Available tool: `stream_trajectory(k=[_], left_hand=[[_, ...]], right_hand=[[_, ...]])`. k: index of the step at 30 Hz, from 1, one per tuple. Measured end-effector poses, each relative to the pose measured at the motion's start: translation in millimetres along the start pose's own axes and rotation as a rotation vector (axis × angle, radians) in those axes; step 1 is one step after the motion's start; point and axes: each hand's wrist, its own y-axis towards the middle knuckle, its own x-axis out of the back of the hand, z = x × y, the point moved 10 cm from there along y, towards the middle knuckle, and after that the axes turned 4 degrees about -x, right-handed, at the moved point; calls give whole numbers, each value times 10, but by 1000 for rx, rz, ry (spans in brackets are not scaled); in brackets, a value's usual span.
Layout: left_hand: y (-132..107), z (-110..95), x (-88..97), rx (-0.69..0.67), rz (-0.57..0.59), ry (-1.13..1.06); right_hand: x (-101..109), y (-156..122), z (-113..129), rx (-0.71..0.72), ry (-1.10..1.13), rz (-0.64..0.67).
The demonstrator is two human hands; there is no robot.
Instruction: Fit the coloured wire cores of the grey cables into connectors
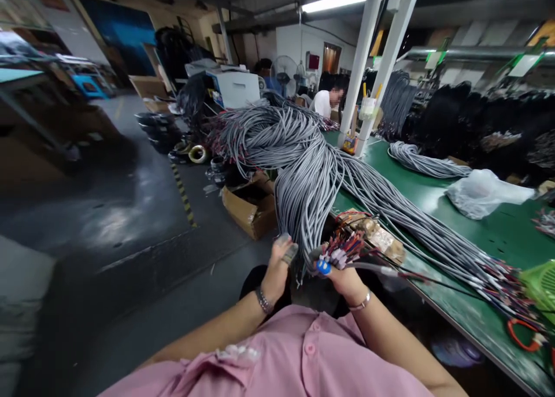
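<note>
A large bundle of grey cables [310, 183] hangs over the table edge in front of me. My right hand [344, 281], with a blue cover on its thumb, is closed around a bunch of cable ends [342, 249] that show red and dark wires and white tips. To the left of the hanging cables is my left hand [276, 270], its fingers drawn together and wrapped in greyish tape. Whatever lies between those fingers is hidden. A thicker grey cable [373, 266] runs rightward from beside my right hand.
More grey cables lie across the green table [433, 195], near a clear plastic bag [481, 192], orange-handled scissors [524, 336] and a green basket [541, 287]. An open cardboard box [251, 209] stands on the floor. White posts [362, 62] rise from the table; a person [323, 102] is behind.
</note>
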Motion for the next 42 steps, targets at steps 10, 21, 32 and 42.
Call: stream_trajectory(k=[10,21,32,42], left_hand=[[110,-279,-1188,-223,968,86],[-119,-371,-1550,-412,1188,477],[196,-240,-800,-91,711,173],[292,55,-520,5,630,141]], right_hand=[[-96,319,99,-31,175,109],[134,80,540,184,-554,-37],[-17,111,579,227,-450,-49],[-12,46,1206,414,-598,-189]])
